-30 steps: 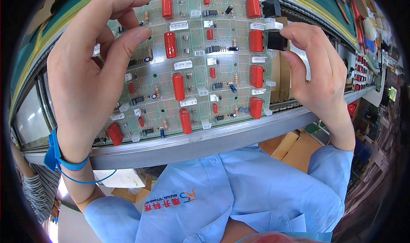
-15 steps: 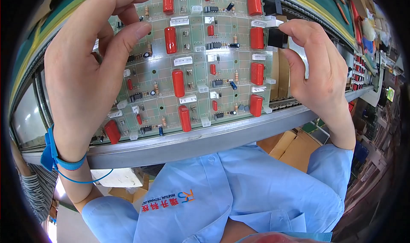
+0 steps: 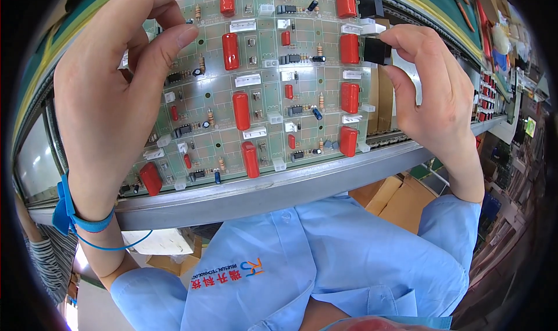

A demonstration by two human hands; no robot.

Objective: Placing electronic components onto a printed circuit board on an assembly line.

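Beneath my hands lies a panel of green circuit boards (image 3: 218, 107) carrying rows of red box-shaped components (image 3: 231, 51), white connectors and small resistors. My right hand (image 3: 433, 78) has thumb and index finger on a black block-shaped component (image 3: 377, 51) at the panel's right edge, beside a white connector (image 3: 372, 27). Over the left part of the panel hovers my left hand (image 3: 110, 75), its thumb and index fingertips apart with nothing visible between them. Its other fingers curl partly out of sight. A blue wrist strap (image 3: 96, 225) with a cord circles the left wrist.
A metal rail (image 3: 279, 185) runs along the panel's near side. Another black block (image 3: 370, 5) sits at the upper right edge. Further right, more boards with red parts (image 3: 487, 98) stand on the line. Tools (image 3: 462, 8) lie on the green surface at the far right.
My left hand has shifted slightly left. The boards appear a little higher in the picture. My right hand stays at the black component.
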